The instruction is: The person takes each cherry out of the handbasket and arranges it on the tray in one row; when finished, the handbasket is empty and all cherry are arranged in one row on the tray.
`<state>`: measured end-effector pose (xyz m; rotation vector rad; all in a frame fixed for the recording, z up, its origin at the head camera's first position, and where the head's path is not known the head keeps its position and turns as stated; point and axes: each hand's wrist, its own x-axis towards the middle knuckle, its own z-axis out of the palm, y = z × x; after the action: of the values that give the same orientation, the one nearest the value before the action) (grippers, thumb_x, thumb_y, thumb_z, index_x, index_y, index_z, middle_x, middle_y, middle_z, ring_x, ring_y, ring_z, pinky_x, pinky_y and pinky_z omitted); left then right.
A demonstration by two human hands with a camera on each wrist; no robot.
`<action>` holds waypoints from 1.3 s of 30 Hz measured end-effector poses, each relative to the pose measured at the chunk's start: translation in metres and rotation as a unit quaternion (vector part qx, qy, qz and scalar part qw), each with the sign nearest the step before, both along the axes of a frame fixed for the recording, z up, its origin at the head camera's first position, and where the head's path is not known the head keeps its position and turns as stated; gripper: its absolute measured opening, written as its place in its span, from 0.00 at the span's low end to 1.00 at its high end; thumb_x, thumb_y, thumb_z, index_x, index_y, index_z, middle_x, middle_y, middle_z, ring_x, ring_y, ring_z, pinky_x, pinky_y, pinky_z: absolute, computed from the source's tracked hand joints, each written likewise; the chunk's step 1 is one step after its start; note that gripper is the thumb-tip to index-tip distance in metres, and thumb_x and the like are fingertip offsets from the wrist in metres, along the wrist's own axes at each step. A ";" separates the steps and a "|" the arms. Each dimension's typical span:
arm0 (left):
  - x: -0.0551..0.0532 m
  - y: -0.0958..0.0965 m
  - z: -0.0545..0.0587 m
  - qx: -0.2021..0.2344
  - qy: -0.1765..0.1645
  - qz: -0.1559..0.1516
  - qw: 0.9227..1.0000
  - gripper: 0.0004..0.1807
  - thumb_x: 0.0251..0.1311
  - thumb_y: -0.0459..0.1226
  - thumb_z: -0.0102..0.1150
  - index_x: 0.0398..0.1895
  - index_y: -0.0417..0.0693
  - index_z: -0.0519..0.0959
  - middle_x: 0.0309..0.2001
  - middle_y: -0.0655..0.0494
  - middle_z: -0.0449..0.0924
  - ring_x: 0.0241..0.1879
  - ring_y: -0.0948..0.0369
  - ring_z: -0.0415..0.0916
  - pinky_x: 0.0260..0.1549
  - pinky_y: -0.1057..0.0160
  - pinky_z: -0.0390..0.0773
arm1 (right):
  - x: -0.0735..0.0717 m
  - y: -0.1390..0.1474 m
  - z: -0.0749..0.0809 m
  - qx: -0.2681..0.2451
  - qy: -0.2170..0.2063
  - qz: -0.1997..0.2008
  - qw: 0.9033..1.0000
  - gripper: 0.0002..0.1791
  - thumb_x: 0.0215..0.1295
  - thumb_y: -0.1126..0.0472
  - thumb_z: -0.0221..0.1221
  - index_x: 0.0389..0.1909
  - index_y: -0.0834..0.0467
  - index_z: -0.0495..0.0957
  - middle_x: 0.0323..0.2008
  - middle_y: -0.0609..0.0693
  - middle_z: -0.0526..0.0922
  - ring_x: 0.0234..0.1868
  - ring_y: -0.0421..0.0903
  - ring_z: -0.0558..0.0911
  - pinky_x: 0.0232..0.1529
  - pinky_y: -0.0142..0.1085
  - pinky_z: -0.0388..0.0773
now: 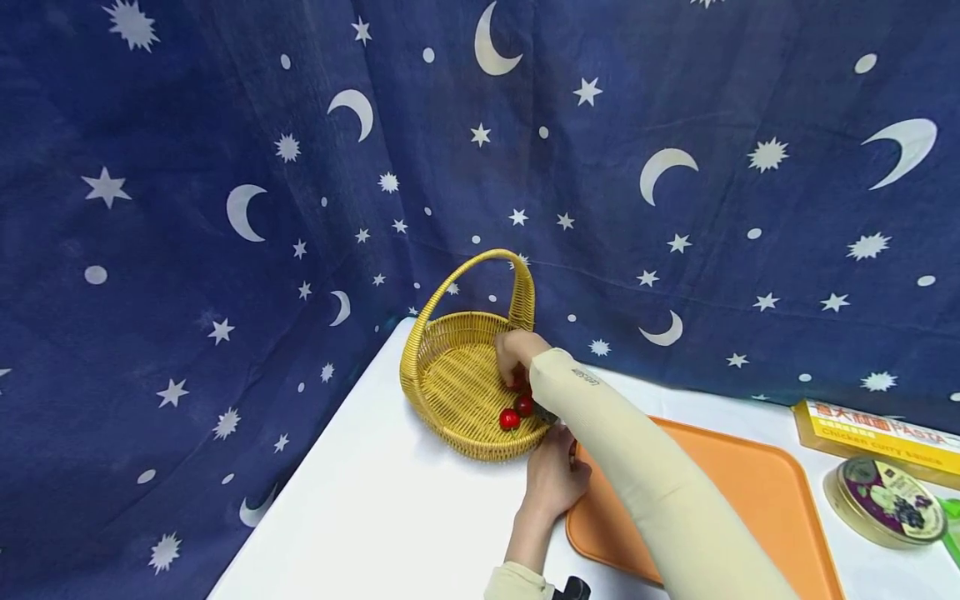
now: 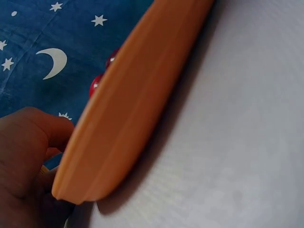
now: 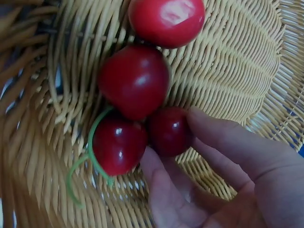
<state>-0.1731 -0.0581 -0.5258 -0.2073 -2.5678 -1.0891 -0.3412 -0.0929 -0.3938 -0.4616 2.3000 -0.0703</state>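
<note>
My right hand [image 1: 517,352] reaches down inside the yellow wicker basket [image 1: 457,375]. Its thumb and fingers pinch a small dark red cherry [image 3: 170,131] low over the woven bottom. Next to that lies a cherry with a green stem [image 3: 118,142]; a larger dark red fruit [image 3: 135,80] and a brighter red fruit [image 3: 166,21] follow in a row. My left hand [image 1: 553,475] grips the basket's near right rim with curled fingers, close beside the orange tray [image 1: 738,467]. In the left wrist view, red fruits [image 2: 95,85] peek over the tray's rim.
A round tin [image 1: 885,502] and a yellow pasta box [image 1: 877,437] stand on the white table right of the tray. The right sleeve [image 1: 645,475] crosses over the tray. A dark blue curtain [image 1: 630,167] with moons and stars hangs behind.
</note>
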 end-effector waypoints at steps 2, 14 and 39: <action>0.001 0.003 0.000 0.006 -0.005 -0.005 1.000 0.09 0.39 0.31 0.58 0.26 0.50 0.72 0.27 0.63 0.63 0.25 0.67 0.60 0.23 0.70 0.59 | 0.003 0.004 0.000 -0.001 0.000 -0.006 1.000 0.10 0.61 0.65 0.65 0.38 0.68 0.78 0.35 0.57 0.79 0.40 0.51 0.80 0.44 0.39 0.79; 0.002 0.011 0.001 -0.012 -0.004 -0.003 1.000 0.25 0.43 0.33 0.58 0.51 0.45 0.82 0.46 0.52 0.81 0.44 0.56 0.79 0.42 0.58 0.77 | 0.010 0.027 0.007 -0.146 0.023 -0.015 0.989 0.15 0.62 0.62 0.63 0.18 0.57 0.73 0.18 0.48 0.73 0.20 0.43 0.76 0.30 0.37 0.78; -0.001 0.007 0.006 0.047 -0.048 -0.014 0.998 0.32 0.43 0.28 0.59 0.59 0.40 0.78 0.45 0.51 0.81 0.36 0.59 0.74 0.37 0.59 0.73 | 0.081 0.273 -0.024 -0.453 0.164 -0.124 0.867 0.14 0.53 0.69 0.67 0.42 0.70 0.81 0.36 0.59 0.84 0.29 0.47 0.81 0.29 0.32 0.78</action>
<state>-0.1744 -0.0512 -0.5199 -0.1711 -2.5971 -1.2546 -0.2604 0.1802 -0.4180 -0.6648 2.5322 -1.3338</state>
